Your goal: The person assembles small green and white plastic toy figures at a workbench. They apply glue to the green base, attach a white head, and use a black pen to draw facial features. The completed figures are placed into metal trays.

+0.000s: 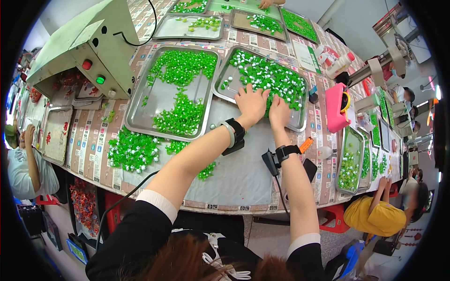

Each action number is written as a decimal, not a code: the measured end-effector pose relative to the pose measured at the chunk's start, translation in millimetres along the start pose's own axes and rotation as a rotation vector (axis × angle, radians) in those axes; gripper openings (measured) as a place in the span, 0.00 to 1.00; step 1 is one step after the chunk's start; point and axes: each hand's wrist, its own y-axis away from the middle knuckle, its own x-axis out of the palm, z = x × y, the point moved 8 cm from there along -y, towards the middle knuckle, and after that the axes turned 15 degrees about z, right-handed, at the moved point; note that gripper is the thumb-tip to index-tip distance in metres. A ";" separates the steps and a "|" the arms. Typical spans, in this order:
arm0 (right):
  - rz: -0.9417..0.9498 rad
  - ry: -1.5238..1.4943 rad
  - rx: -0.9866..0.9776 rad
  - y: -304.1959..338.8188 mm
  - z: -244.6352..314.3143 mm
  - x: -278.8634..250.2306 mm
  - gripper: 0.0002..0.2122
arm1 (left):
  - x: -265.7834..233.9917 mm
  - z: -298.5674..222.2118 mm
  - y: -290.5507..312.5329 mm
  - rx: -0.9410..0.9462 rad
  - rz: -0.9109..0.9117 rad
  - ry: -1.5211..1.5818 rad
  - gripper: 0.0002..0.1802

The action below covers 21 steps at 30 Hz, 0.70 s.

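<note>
In front of me a metal tray (pixel 224 91) holds a heap of small green plastic pieces with white round parts (pixel 276 77). My left hand (pixel 252 104) lies over the tray's near edge, fingers spread and touching the pieces. Close to its right, my right hand (pixel 280 112) reaches into the heap with fingers drawn together; anything between them is hidden. To the left a larger metal tray (pixel 140 112) carries plain green pieces (pixel 180 68). Loose green-and-white pieces (pixel 133 150) lie heaped on the table below it.
A pale green machine (pixel 84 51) with red and green buttons stands at the left. A pink tape dispenser (pixel 336 107) and an orange-handled tool (pixel 306 145) are at the right. More trays (pixel 349 159) line the table. Co-workers sit at both sides, including one in yellow (pixel 375 218).
</note>
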 end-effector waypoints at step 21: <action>0.072 -0.927 -0.094 16.6 6.1 23.5 0.14 | 17.0 19.0 14.7 -0.001 0.130 0.978 0.15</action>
